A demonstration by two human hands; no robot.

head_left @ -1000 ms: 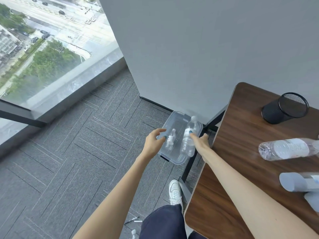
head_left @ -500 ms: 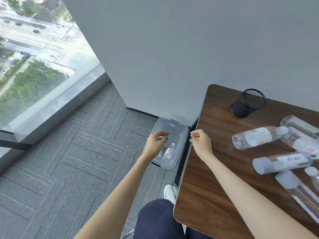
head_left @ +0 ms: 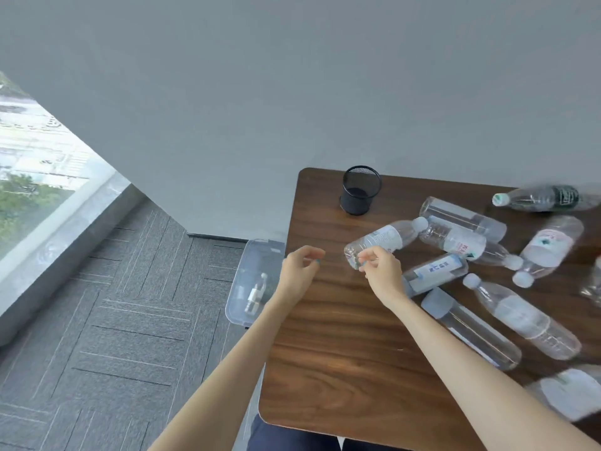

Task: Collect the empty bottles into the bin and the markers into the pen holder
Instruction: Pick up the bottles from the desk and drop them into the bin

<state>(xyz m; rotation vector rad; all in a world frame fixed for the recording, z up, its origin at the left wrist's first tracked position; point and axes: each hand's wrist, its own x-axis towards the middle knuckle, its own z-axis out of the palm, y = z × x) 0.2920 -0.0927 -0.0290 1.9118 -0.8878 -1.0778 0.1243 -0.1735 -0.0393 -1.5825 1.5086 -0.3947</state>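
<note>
The task is judged to be at an early stage. At least one small bottle [head_left: 255, 296] is seen lying in the clear bin [head_left: 239, 297], which stands on the floor just left of the worktop [head_left: 341, 353]. Many empty bottles are left lying on their sides across the right half of the worktop, among them a dark-labelled bottle [head_left: 546, 198] at the far right. The black mesh pen holder [head_left: 360, 190] stands upright near the far left corner, and nothing can be made out inside it. No markers are seen, so that part of the task is taken as not yet begun.

The left hand [head_left: 300, 268] is held over the left edge of the worktop with its fingers loosely curled, and nothing is held in it. The right hand [head_left: 380, 271] is at the base of the nearest bottle [head_left: 383, 239], its fingers partly curled. Whether that bottle is already gripped or only touched cannot be told. This bottle is judged to be the next one meant for the bin.
</note>
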